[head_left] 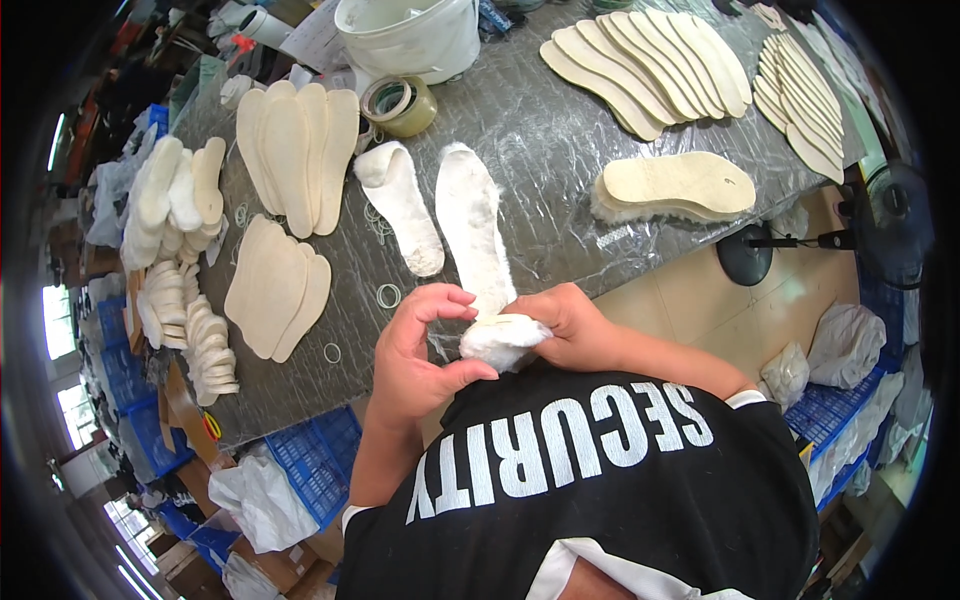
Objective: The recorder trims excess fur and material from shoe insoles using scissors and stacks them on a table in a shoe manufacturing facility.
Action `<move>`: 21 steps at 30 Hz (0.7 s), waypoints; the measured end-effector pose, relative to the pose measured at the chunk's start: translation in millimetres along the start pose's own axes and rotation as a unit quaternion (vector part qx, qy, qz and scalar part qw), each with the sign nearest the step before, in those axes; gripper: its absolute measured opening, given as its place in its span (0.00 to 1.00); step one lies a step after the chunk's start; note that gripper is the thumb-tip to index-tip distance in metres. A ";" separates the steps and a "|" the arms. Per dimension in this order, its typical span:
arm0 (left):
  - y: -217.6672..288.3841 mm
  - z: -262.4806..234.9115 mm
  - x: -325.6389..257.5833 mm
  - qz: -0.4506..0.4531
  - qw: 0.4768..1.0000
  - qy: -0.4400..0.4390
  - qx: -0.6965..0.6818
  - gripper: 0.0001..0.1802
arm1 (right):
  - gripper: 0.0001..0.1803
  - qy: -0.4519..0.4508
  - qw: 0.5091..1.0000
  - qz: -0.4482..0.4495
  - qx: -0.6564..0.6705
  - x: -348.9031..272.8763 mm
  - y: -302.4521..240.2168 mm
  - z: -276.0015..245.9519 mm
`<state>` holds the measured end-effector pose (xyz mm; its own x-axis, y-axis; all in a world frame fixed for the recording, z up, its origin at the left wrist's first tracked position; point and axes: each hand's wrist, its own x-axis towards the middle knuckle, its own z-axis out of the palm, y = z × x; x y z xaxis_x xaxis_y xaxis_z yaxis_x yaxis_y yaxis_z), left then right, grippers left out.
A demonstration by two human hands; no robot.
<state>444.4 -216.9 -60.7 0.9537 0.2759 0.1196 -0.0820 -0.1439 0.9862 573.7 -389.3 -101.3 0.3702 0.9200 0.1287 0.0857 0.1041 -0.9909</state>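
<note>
My right hand is closed on a fluffy white fleece insole bundle, seen end-on just above the table's near edge. My left hand curves around the bundle's left side, thumb and fingers apart, with the thumb tip touching or very close to the fleece. Beyond my hands, one long fleece insole lies fluffy side up, its near end behind the bundle. A second fleece insole lies to its left, its far tip folded over. On the right sits a stacked insole pair, beige side up.
Beige insoles lie fanned at left, with more below. Another large fan of insoles is at far right. Tape rolls stand near a white bucket. Rubber bands are scattered about. Blue crates stand below the table.
</note>
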 end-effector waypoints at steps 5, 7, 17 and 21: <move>9.1 8.1 -7.5 0.050 0.990 -0.004 0.133 0.20 | 0.18 0.025 0.999 -0.041 -0.020 -6.4 8.0 2.7; 13.0 12.0 -7.3 0.048 0.991 0.006 0.123 0.17 | 0.17 0.031 0.998 -0.049 -0.021 -6.8 5.5 3.9; 14.5 23.2 1.7 0.091 0.984 -0.002 0.155 0.15 | 0.09 0.054 0.993 -0.043 0.092 -12.0 3.5 3.2; 6.7 23.7 -2.2 0.055 0.985 -0.014 0.165 0.10 | 0.07 0.042 0.987 0.044 0.146 -13.5 2.8 0.6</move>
<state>448.7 -241.0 -57.1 0.9523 0.2153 0.2164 -0.0920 -0.4735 0.8760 568.4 -401.2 -105.9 0.4406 0.8971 0.0327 -0.2152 0.1410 -0.9663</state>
